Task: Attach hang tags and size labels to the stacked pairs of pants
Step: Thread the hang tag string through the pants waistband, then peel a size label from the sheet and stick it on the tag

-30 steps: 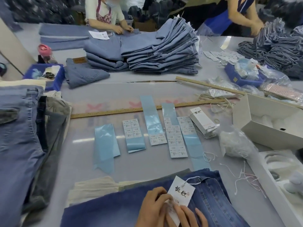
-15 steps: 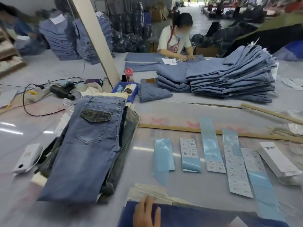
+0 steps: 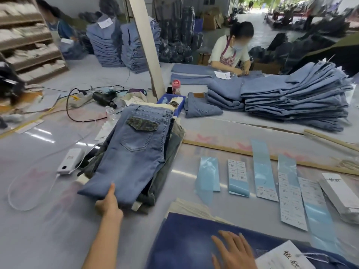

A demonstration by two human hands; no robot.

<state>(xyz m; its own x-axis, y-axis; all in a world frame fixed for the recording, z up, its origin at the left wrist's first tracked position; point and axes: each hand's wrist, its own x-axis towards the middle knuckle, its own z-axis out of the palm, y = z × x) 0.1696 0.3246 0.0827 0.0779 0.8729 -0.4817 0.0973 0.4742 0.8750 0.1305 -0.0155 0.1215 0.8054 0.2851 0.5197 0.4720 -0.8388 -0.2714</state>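
Head view: left hand [image 3: 108,202] gripping near hem of top jeans [image 3: 134,152], long axis running far-right; right hand [image 3: 233,251] flat, fingers spread, on dark jeans [image 3: 184,239].

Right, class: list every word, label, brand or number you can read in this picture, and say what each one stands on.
Hang tag on the dark jeans: two large black brush-style characters, cut off by the frame, not readable.
Sticker sheets: print too small.
White packet: black mark, blurred.
Leather patch: blurred.
Nothing else legible.
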